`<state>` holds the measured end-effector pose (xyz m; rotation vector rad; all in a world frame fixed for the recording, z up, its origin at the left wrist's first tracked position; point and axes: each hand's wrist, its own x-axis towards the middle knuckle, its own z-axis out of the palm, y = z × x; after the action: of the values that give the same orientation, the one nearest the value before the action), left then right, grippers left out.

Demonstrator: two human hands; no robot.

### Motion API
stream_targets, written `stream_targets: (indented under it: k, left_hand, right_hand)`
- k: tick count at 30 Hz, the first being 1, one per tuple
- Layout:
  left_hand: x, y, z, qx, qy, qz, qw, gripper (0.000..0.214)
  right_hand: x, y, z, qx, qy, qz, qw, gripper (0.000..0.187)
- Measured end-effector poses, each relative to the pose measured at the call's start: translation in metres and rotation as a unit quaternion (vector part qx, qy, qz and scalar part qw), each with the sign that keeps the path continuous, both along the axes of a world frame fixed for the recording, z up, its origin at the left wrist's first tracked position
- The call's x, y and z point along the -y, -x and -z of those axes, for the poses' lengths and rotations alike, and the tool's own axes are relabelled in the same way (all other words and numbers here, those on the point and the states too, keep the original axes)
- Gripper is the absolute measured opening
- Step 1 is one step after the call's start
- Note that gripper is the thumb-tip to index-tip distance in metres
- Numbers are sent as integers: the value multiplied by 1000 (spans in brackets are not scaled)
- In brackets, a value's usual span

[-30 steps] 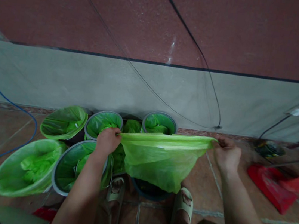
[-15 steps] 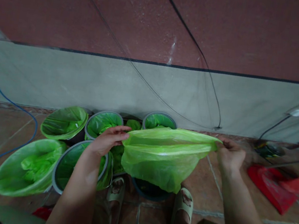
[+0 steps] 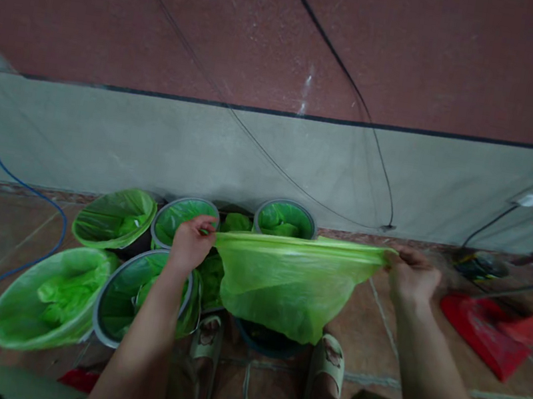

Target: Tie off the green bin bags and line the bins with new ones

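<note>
A green plastic bin bag (image 3: 283, 283) is stretched sideways between my two hands, its top edge pulled almost straight and its body hanging down. My left hand (image 3: 193, 242) pinches the left end of that edge, and my right hand (image 3: 411, 273) is closed around the right end. Below the bag, a dark round bin (image 3: 268, 345) stands between my feet, mostly covered by the bag. On the left, a grey-rimmed bin (image 3: 100, 308) with a green liner is partly behind my left forearm.
Several green-lined bins, including a wide one (image 3: 4, 320), cluster at the left along the wall. A blue cable (image 3: 60, 207) lies farther left. To the right, a red dustpan (image 3: 483, 328) rests on the tiles. Thin black cables (image 3: 386, 178) hang down the wall.
My left hand has closed on the bag's edge and moved a little left. The bag's mouth, slack and parted before, is now pulled taut and flat.
</note>
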<state>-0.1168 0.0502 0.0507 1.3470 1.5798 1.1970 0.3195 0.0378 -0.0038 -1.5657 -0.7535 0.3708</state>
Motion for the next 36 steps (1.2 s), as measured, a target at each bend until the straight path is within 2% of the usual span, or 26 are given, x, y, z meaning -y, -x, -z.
stream_targets:
  k: [2,4,6,10,13,15,17,20,21,22,23,24,25,26,27,28,29,30,31,32,33,36]
  left_hand:
    - [-3,-1,3,-89,-57,-87,991,32]
    - [-5,0,3,-102,-92,-131,982,34]
    - [-5,1,2,-33,-93,-153,983,35]
    - [-6,5,1,167,-28,-151,974,35]
    - [-8,3,4,188,-6,-143,972,31]
    - [-10,0,1,184,-17,-144,972,27]
    - [-10,-4,-16,195,-43,-134,971,23]
    - [-2,-2,-64,224,-129,-91,962,22]
    - [4,1,-81,238,-179,-82,951,20]
    - [11,5,-95,253,-226,-74,938,19]
    - [19,11,-104,263,-274,-71,922,19]
    - [26,16,-107,258,-288,-59,920,20]
    - [34,22,-104,247,-276,-50,927,19]
    - [41,27,-94,226,-234,-36,945,15]
    - [47,31,-80,189,-167,-26,967,12]
    - [52,35,-65,151,-95,-28,984,6]
    - [56,38,-49,117,-37,-21,992,3]
    - [59,41,-35,99,-3,-13,995,3]
    - [61,43,-25,99,1,-12,995,6]
    - [63,47,-19,103,-3,-12,995,10]
    - [65,50,-18,116,-11,-21,993,15]
    - [68,65,-28,194,-40,-83,977,28]
  right_hand:
    - [1,5,-3,29,3,-23,999,20]
    - [1,11,-6,60,17,-54,997,20]
    - [2,15,-10,64,29,-77,995,20]
    - [5,24,-14,-9,24,-97,995,18]
    - [6,34,-19,-35,33,-110,993,14]
    - [6,41,-33,-48,24,-102,993,13]
    - [8,47,-62,-67,-8,-83,994,13]
    - [26,50,-127,-70,-108,-55,990,10]
    - [37,51,-145,-44,-152,-60,986,11]
    - [52,51,-158,1,-206,-28,978,12]
    - [69,52,-163,55,-244,11,968,15]
    - [87,54,-158,101,-277,62,954,16]
    - [106,57,-144,142,-258,67,953,16]
    - [126,61,-123,181,-197,34,963,12]
    - [144,68,-96,196,-88,-39,976,12]
    - [161,75,-68,197,51,-128,971,15]
    - [176,84,-41,190,164,-206,946,17]
    - [189,94,-19,188,220,-248,925,19]
    - [199,104,-4,192,239,-272,912,22]
    - [207,113,3,196,236,-272,912,26]
    - [213,121,2,193,235,-284,909,27]
    - [223,141,-30,160,224,-345,897,29]
